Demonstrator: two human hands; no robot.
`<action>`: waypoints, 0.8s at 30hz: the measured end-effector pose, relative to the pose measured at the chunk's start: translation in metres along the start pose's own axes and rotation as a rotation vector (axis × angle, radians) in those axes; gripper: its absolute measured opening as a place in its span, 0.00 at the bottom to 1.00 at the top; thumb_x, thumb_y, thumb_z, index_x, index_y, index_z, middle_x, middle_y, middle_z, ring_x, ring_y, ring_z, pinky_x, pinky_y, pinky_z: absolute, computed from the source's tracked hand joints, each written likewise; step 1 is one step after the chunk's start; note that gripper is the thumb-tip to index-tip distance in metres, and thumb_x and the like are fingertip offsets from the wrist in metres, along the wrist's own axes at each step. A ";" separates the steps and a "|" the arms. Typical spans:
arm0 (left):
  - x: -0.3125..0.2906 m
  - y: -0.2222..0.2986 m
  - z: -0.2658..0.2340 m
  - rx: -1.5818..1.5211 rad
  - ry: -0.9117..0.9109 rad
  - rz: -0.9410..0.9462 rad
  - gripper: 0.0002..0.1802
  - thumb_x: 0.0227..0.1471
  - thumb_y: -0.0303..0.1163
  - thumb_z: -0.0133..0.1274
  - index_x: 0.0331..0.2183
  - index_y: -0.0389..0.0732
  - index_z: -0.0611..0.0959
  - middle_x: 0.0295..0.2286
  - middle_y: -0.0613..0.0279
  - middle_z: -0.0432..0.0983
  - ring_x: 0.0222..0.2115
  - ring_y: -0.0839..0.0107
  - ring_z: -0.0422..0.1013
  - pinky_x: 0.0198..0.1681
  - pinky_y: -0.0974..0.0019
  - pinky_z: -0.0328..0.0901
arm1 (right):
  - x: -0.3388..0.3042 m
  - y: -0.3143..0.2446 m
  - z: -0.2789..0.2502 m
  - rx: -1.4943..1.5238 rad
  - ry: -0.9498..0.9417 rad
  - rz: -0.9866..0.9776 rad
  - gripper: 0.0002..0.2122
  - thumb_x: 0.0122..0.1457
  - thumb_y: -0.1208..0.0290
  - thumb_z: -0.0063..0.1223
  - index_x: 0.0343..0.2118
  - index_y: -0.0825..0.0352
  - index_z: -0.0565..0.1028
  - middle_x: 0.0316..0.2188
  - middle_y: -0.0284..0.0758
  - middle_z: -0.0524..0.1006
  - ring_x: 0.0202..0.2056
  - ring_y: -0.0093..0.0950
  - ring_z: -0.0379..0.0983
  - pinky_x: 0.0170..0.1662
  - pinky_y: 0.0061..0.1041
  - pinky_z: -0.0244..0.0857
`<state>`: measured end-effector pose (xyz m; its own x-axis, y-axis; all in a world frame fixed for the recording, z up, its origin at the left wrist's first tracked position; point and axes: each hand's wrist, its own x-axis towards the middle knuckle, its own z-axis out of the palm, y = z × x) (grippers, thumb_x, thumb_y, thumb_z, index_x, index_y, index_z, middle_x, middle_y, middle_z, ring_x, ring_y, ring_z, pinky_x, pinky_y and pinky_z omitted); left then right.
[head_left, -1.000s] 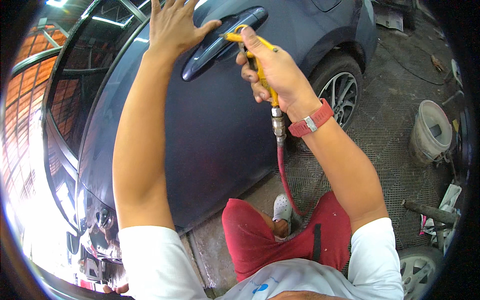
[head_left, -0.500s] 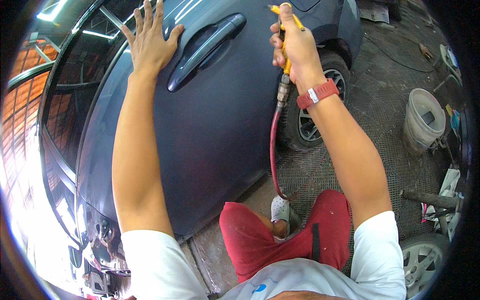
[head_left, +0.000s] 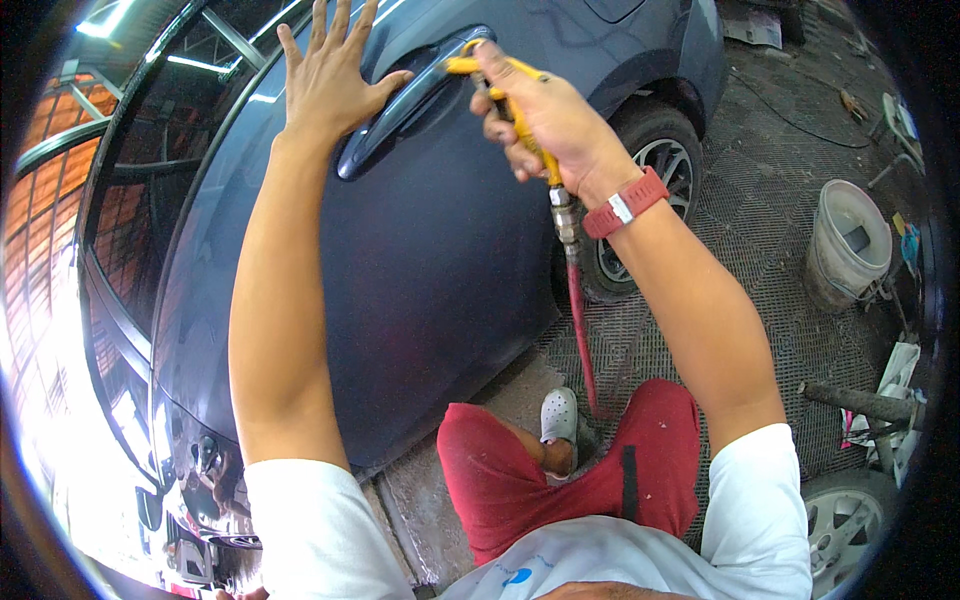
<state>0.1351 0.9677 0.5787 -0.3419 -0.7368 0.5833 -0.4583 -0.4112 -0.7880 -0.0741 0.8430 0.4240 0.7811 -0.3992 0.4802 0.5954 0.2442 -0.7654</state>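
Observation:
My left hand (head_left: 333, 80) lies flat with spread fingers on the dark blue car door (head_left: 420, 270), its thumb reaching over the door handle (head_left: 400, 115). In my right hand (head_left: 545, 115) is a yellow air blow gun (head_left: 530, 135), the fingers wrapped round its grip. Its yellow top end is close to the upper end of the door handle; whether it touches cannot be seen. A metal coupling (head_left: 565, 225) joins the gun to a red hose (head_left: 582, 335) that hangs toward the floor.
The car's rear wheel (head_left: 650, 200) stands right of the door. Further right are a dirty white bucket (head_left: 848, 240), a metal bar (head_left: 855, 397) and a loose wheel (head_left: 845, 535). A thin cable (head_left: 800, 128) crosses the ribbed floor mat (head_left: 750, 210).
My right hand has brought the blow gun left to the door handle, and the hose has swung straighter. My left hand has slid slightly right, its thumb now over the handle.

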 end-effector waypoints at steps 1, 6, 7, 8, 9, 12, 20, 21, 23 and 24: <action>0.001 -0.002 0.002 0.004 -0.005 -0.003 0.54 0.54 0.73 0.54 0.74 0.63 0.57 0.74 0.63 0.48 0.75 0.55 0.44 0.74 0.29 0.32 | -0.004 0.000 0.009 -0.020 -0.040 0.017 0.31 0.66 0.33 0.50 0.33 0.65 0.74 0.16 0.25 0.69 0.08 0.13 0.60 0.13 0.16 0.62; 0.026 0.029 -0.045 -0.061 -0.262 -0.138 0.57 0.53 0.64 0.58 0.73 0.43 0.58 0.74 0.47 0.46 0.75 0.49 0.39 0.76 0.39 0.23 | -0.001 -0.001 0.019 -0.018 -0.057 -0.013 0.34 0.64 0.31 0.52 0.32 0.68 0.73 0.15 0.26 0.68 0.10 0.15 0.63 0.14 0.20 0.63; 0.023 0.027 -0.038 -0.054 -0.238 -0.156 0.57 0.53 0.63 0.59 0.73 0.43 0.59 0.74 0.47 0.46 0.75 0.49 0.39 0.76 0.39 0.23 | 0.001 0.000 0.018 0.001 -0.006 -0.052 0.34 0.63 0.31 0.53 0.31 0.68 0.74 0.16 0.25 0.68 0.10 0.16 0.63 0.14 0.20 0.62; 0.020 0.026 -0.034 -0.047 -0.215 -0.173 0.57 0.52 0.63 0.60 0.73 0.43 0.59 0.74 0.47 0.46 0.75 0.49 0.39 0.76 0.39 0.23 | 0.002 0.003 0.018 0.019 0.102 -0.113 0.34 0.64 0.31 0.53 0.31 0.68 0.74 0.16 0.25 0.68 0.10 0.16 0.63 0.14 0.20 0.62; 0.016 0.023 -0.032 -0.039 -0.198 -0.190 0.57 0.52 0.62 0.60 0.72 0.43 0.60 0.74 0.46 0.47 0.75 0.50 0.39 0.76 0.39 0.24 | 0.002 0.006 0.016 0.037 0.210 -0.174 0.34 0.64 0.32 0.53 0.31 0.68 0.74 0.16 0.25 0.68 0.10 0.16 0.63 0.14 0.20 0.61; 0.001 0.006 -0.024 -0.003 -0.100 -0.192 0.55 0.53 0.64 0.58 0.73 0.50 0.59 0.74 0.51 0.48 0.75 0.52 0.41 0.75 0.36 0.27 | -0.004 0.014 0.005 0.127 0.404 -0.278 0.31 0.66 0.35 0.52 0.32 0.68 0.73 0.16 0.26 0.68 0.10 0.17 0.63 0.13 0.20 0.59; -0.056 -0.020 -0.015 0.006 -0.012 -0.233 0.48 0.61 0.70 0.48 0.74 0.61 0.57 0.75 0.61 0.47 0.75 0.55 0.42 0.74 0.32 0.29 | -0.031 0.044 -0.007 0.117 0.030 0.127 0.32 0.66 0.32 0.49 0.33 0.65 0.73 0.16 0.26 0.68 0.08 0.16 0.60 0.13 0.19 0.60; -0.060 -0.020 -0.018 0.004 -0.027 -0.245 0.48 0.61 0.70 0.48 0.74 0.61 0.58 0.74 0.61 0.47 0.75 0.55 0.42 0.74 0.32 0.28 | -0.032 0.053 -0.004 0.128 0.039 0.115 0.32 0.65 0.32 0.50 0.33 0.66 0.73 0.16 0.26 0.68 0.08 0.16 0.60 0.13 0.19 0.59; -0.071 -0.018 -0.023 -0.008 -0.053 -0.256 0.48 0.61 0.69 0.48 0.74 0.61 0.58 0.74 0.61 0.47 0.75 0.55 0.42 0.74 0.32 0.28 | -0.035 0.060 0.005 0.119 0.018 0.102 0.33 0.65 0.31 0.50 0.32 0.66 0.73 0.16 0.26 0.68 0.08 0.15 0.60 0.13 0.18 0.59; -0.077 -0.016 -0.026 -0.019 -0.064 -0.255 0.48 0.61 0.69 0.48 0.74 0.60 0.58 0.74 0.61 0.47 0.75 0.55 0.41 0.74 0.32 0.28 | -0.037 0.061 0.011 0.098 -0.010 0.102 0.33 0.65 0.32 0.50 0.32 0.66 0.73 0.16 0.25 0.68 0.08 0.15 0.60 0.13 0.18 0.59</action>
<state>0.1474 1.0454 0.5516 -0.1612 -0.6434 0.7484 -0.5387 -0.5780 -0.6130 -0.0648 0.8824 0.3645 0.8401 -0.3587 0.4068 0.5279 0.3686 -0.7652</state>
